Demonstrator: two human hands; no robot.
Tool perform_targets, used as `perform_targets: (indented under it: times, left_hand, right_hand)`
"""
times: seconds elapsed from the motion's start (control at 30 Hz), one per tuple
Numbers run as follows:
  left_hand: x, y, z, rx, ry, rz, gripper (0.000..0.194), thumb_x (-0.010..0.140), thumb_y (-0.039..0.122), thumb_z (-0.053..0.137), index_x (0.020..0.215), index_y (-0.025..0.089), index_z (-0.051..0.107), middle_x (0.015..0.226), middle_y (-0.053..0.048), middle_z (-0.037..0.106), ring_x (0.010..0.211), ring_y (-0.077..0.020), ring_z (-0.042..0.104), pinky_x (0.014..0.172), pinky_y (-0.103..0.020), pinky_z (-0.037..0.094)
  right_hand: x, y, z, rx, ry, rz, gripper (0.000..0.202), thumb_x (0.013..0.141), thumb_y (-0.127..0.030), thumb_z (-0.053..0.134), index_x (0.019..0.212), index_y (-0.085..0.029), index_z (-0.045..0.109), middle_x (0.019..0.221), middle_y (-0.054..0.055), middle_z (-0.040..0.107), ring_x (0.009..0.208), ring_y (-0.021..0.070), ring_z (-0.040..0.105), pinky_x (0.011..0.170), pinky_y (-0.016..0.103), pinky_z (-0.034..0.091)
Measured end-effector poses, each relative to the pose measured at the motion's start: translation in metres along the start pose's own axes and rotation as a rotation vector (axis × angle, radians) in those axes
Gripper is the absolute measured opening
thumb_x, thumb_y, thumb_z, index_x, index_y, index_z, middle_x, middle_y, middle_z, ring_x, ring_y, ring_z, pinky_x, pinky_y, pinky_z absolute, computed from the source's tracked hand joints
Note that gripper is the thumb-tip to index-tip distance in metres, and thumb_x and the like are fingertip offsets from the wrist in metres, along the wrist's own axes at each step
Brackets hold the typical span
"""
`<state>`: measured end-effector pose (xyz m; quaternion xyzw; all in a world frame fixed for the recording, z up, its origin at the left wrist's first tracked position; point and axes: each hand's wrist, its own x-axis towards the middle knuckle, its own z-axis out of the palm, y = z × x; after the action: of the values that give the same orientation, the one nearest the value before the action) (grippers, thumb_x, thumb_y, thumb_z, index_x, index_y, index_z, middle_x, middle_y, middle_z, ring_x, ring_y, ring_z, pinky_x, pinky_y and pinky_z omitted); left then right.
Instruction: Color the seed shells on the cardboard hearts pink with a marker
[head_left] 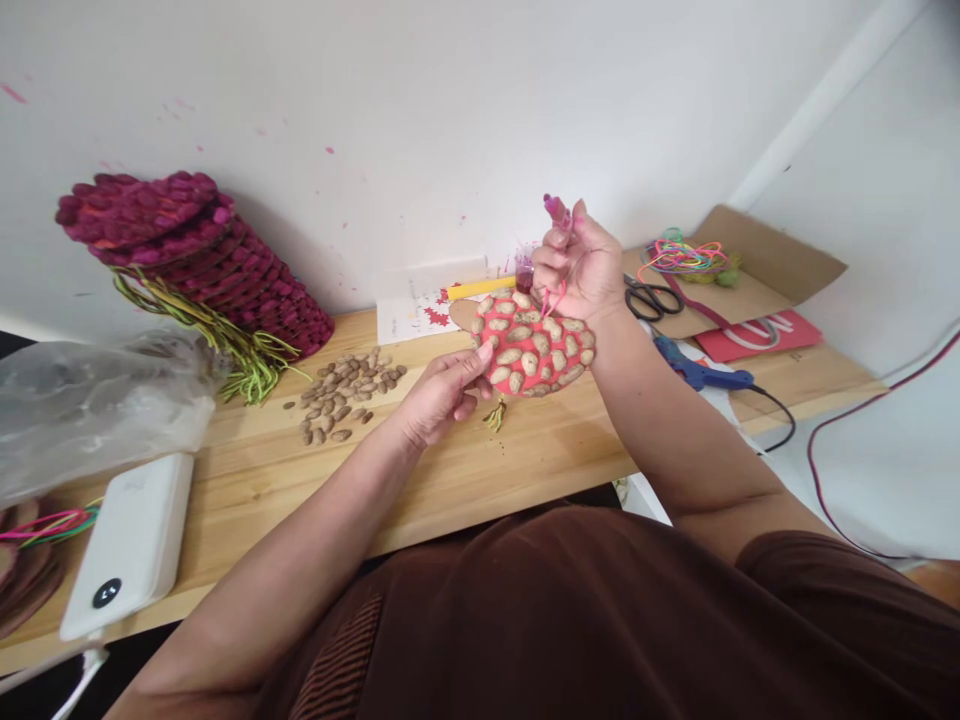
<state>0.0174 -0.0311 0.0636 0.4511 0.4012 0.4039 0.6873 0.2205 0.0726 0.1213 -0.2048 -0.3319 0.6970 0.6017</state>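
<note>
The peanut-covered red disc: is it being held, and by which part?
Yes: the left hand grips the red disc by its near left edge, thumb on top. The right hand has pink cord at its fingers, grip unclear.

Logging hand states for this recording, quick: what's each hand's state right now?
Left hand: closed on the edge of the peanut-covered red disc.
Right hand: fingers curled by the pink cord; whether it grips it cannot be told.

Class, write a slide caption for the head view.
Over a wooden table, the left hand holds a red peanut-covered disc, the right hand raised beside it.
</note>
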Motion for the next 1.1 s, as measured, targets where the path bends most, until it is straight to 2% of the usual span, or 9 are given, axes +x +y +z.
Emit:
perform_targets:
  times: [0.1,0.33,0.43,0.53,0.6,0.73,0.9,1.03,1.1]
  left_hand:
    - [0.000,0.002,0.004,0.031,0.046,0.020,0.061,0.061,0.073,0.088,0.071,0.018,0.062,0.069,-0.006,0.064,0.056,-0.0120,0.054,0.039,-0.023,0.009]
    - [0.006,-0.006,0.003,0.131,0.141,0.103,0.059,0.072,0.075,0.077,0.064,0.020,0.057,0.065,-0.002,0.057,0.053,-0.0111,0.045,0.042,-0.025,0.013]
    - [0.011,-0.013,-0.002,0.203,0.176,0.173,0.056,0.078,0.072,0.072,0.062,0.021,0.057,0.062,0.001,0.051,0.053,-0.0111,0.037,0.045,-0.027,0.022]
    - [0.016,-0.018,-0.005,0.255,0.192,0.267,0.057,0.081,0.070,0.071,0.058,0.022,0.053,0.059,0.001,0.048,0.060,-0.0141,0.041,0.056,-0.029,0.036]
    - [0.019,-0.019,-0.004,0.271,0.204,0.289,0.057,0.082,0.070,0.070,0.057,0.022,0.053,0.059,0.001,0.047,0.061,-0.0150,0.043,0.059,-0.030,0.038]
    - [0.022,-0.019,0.002,0.189,0.217,0.230,0.057,0.083,0.069,0.071,0.059,0.021,0.052,0.057,0.003,0.044,0.053,-0.0113,0.036,0.048,-0.028,0.029]
    - [0.023,-0.019,0.007,-0.091,0.207,0.147,0.056,0.069,0.065,0.088,0.063,0.018,0.057,0.057,0.004,0.049,0.044,-0.0052,0.033,0.037,-0.020,0.018]
    - [0.019,-0.019,0.005,-0.198,0.162,0.105,0.050,0.064,0.057,0.094,0.074,0.016,0.069,0.067,0.000,0.067,0.046,-0.0067,0.051,0.034,-0.016,0.032]
    - [0.016,-0.018,0.003,-0.209,0.142,0.076,0.048,0.061,0.051,0.097,0.075,0.015,0.070,0.069,-0.001,0.071,0.044,-0.0068,0.055,0.034,-0.016,0.039]
  right_hand:
    - [0.003,0.000,-0.002,-0.054,-0.031,-0.019,0.028,0.094,-0.053,0.070,0.097,-0.028,0.058,0.064,-0.009,0.050,0.049,0.0068,0.045,0.038,0.023,0.024]
    - [0.003,0.001,0.002,0.003,0.006,-0.007,0.017,0.103,-0.044,0.059,0.102,-0.027,0.059,0.062,-0.008,0.049,0.048,0.0079,0.042,0.037,0.023,0.025]
    - [0.004,0.002,0.001,-0.020,-0.018,-0.011,0.019,0.100,-0.046,0.063,0.105,-0.028,0.061,0.063,-0.009,0.047,0.047,0.0070,0.042,0.037,0.023,0.025]
    - [0.006,0.002,0.000,-0.016,-0.018,-0.003,0.026,0.096,-0.051,0.068,0.099,-0.026,0.061,0.062,-0.009,0.047,0.046,0.0063,0.040,0.036,0.022,0.023]
    - [0.008,0.002,0.001,-0.013,-0.007,0.003,0.030,0.095,-0.054,0.069,0.093,-0.025,0.060,0.061,-0.009,0.048,0.046,0.0064,0.039,0.036,0.023,0.022]
    - [0.014,0.001,0.003,-0.025,-0.009,0.015,0.036,0.092,-0.057,0.073,0.087,-0.025,0.058,0.060,-0.009,0.048,0.046,0.0065,0.040,0.036,0.024,0.023]
    - [0.022,0.004,0.006,-0.016,-0.029,0.035,0.040,0.093,-0.061,0.070,0.084,-0.025,0.055,0.060,-0.009,0.048,0.046,0.0062,0.041,0.035,0.023,0.023]
    - [0.026,0.009,0.008,-0.020,-0.013,0.053,0.040,0.094,-0.060,0.068,0.082,-0.024,0.053,0.060,-0.009,0.047,0.045,0.0055,0.041,0.035,0.022,0.021]
    - [0.027,0.012,0.009,-0.027,-0.008,0.061,0.042,0.093,-0.060,0.069,0.081,-0.024,0.052,0.060,-0.010,0.046,0.045,0.0051,0.041,0.035,0.022,0.020]
